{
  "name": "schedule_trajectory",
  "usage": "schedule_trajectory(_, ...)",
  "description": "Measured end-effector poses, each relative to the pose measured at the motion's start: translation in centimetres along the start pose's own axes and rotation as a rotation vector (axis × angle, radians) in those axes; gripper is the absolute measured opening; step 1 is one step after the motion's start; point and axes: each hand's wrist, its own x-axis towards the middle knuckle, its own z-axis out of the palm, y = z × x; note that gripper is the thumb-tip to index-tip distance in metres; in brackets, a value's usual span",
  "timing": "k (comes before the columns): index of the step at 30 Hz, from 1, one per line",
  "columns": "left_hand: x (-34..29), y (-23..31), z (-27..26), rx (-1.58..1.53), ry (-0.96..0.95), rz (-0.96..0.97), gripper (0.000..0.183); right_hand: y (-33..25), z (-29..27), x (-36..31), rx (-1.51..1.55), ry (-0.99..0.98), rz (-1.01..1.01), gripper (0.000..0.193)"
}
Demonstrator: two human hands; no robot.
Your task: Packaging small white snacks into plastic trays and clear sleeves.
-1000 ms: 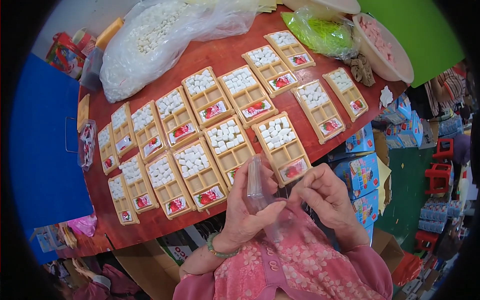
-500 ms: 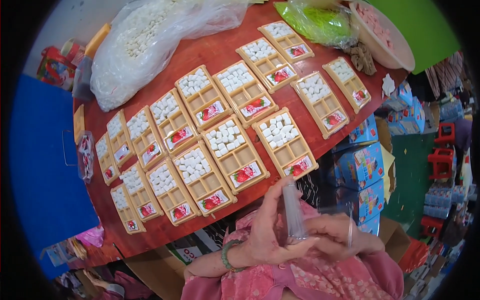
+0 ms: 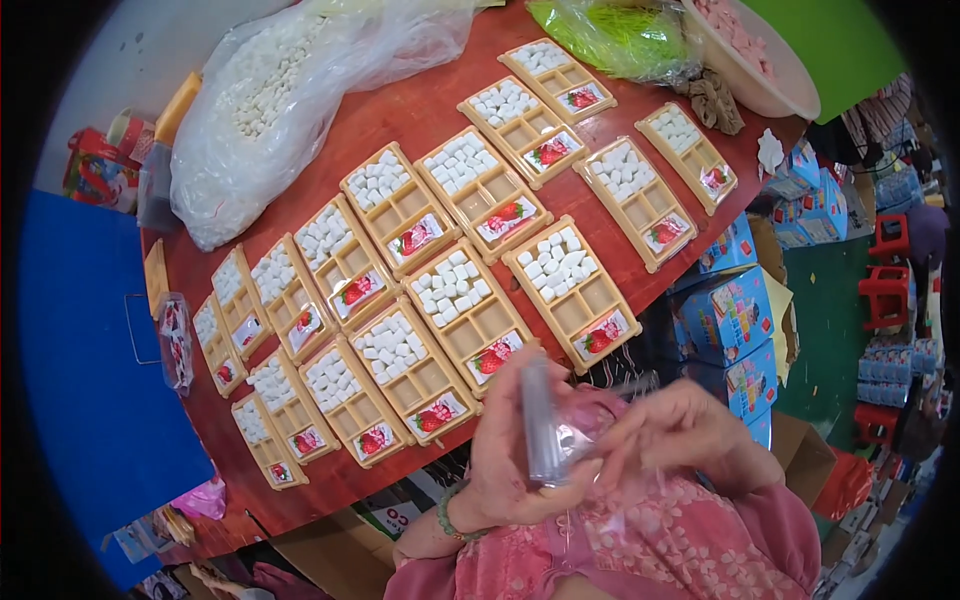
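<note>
Hands lower | both grips pinch clear sleeve (image 3: 545, 425) | red table (image 3: 400, 110) | blue cartons (image 3: 735, 300)

Light: bright, even, soft shadows.
Blur: both hands (image 3: 600, 450) motion-smeared.
Focus: compartmented tan plastic trays (image 3: 470, 300) sharp.
Edges: fisheye bending, black rim.

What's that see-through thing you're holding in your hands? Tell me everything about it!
It is a clear plastic bag, thin, shiny and crinkly, blurred in the picture. It stands roughly upright, close to the body, just off the near edge of the red table. The left hand grips it from below and the right hand pinches its side. What is inside cannot be told.
</note>
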Motion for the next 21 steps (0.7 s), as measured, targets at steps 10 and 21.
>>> schedule_trajectory(10,-0.3,0.8,-3.3,-0.349,-0.111,-0.141,0.089,-1.1,-3.7,3.6,-0.325,0.379,-0.380,0.003)
schedule_trajectory(21,0.7,0.0,-3.9,-0.228,-0.497,-0.294,0.087,-0.3,-4.2,5.2,-0.435,0.246,-0.359,0.008)
